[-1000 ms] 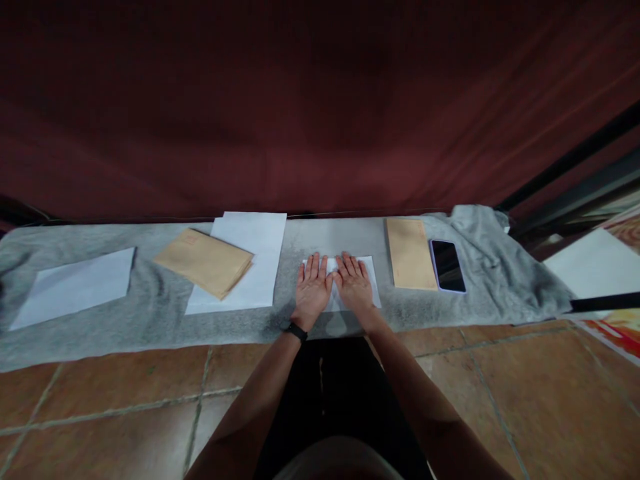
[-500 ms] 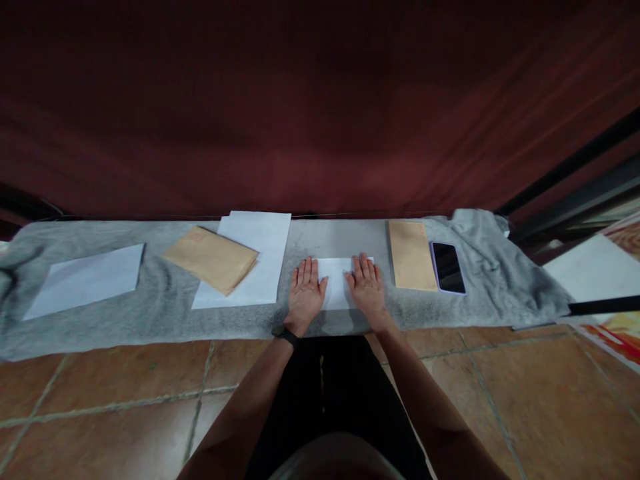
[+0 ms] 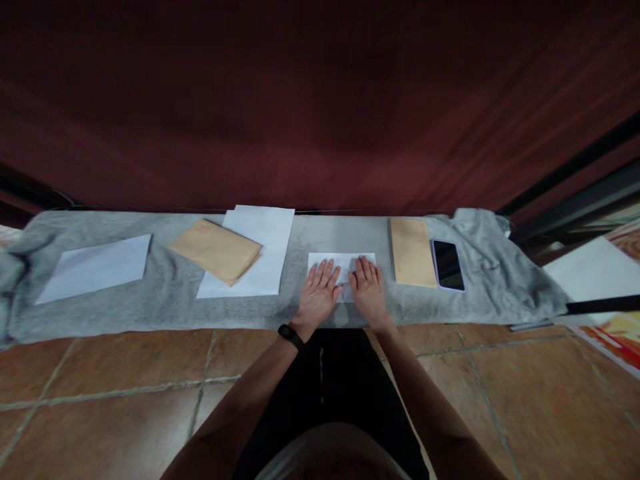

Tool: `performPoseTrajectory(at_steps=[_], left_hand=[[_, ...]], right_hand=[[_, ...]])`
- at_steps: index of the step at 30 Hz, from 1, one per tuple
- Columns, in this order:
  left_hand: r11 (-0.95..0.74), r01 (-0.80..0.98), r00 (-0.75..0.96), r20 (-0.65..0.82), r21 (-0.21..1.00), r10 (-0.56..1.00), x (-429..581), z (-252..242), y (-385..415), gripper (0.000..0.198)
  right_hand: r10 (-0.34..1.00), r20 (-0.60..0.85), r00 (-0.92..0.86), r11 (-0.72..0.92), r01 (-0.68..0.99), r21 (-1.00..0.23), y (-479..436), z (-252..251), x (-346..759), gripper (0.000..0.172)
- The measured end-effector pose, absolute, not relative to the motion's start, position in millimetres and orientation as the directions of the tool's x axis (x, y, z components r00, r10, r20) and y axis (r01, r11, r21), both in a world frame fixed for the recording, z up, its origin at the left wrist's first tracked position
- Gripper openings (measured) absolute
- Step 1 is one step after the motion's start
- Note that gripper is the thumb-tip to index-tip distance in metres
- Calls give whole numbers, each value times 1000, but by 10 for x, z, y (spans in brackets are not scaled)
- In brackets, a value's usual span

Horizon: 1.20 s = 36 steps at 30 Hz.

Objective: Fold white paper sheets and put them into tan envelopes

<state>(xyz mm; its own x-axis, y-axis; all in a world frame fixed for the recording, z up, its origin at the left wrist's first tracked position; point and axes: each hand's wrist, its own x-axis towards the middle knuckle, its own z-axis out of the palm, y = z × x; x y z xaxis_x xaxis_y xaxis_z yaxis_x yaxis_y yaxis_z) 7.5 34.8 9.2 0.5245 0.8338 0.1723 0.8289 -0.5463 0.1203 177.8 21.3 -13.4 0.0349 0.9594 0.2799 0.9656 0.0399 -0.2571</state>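
Dark red curtain (image 3: 320, 100) backs a grey cloth (image 3: 150, 307) spread on the tiled floor (image 3: 125, 400); midway along the cloth's near edge lies a folded white sheet (image 3: 341, 260), long axis left to right; left hand (image 3: 320, 293) and right hand (image 3: 369, 290) rest on it side by side, fingers flat and released, gripping nothing; tan envelope (image 3: 411, 252) and phone (image 3: 447, 265) lie just right.
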Motion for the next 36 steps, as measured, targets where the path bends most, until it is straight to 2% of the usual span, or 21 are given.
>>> performPoseTrajectory(at_steps=[4, 18, 26, 36], left_hand=[[-618, 770, 606, 121, 159, 786, 142, 78, 251, 54], [-626, 759, 614, 125, 180, 780, 73, 75, 229, 56], [-524, 836, 510, 124, 162, 851, -77, 63, 131, 62], [-392, 905, 370, 149, 166, 917, -338, 48, 22, 68]], right_hand=[[972, 228, -59, 114, 965, -237, 77, -103, 1726, 49], [963, 269, -5, 60, 978, -198, -32, -146, 1815, 56], [950, 312, 26, 33, 983, -180, -122, -196, 1880, 58], [934, 350, 70, 9, 975, -221, -237, -242, 1915, 60]])
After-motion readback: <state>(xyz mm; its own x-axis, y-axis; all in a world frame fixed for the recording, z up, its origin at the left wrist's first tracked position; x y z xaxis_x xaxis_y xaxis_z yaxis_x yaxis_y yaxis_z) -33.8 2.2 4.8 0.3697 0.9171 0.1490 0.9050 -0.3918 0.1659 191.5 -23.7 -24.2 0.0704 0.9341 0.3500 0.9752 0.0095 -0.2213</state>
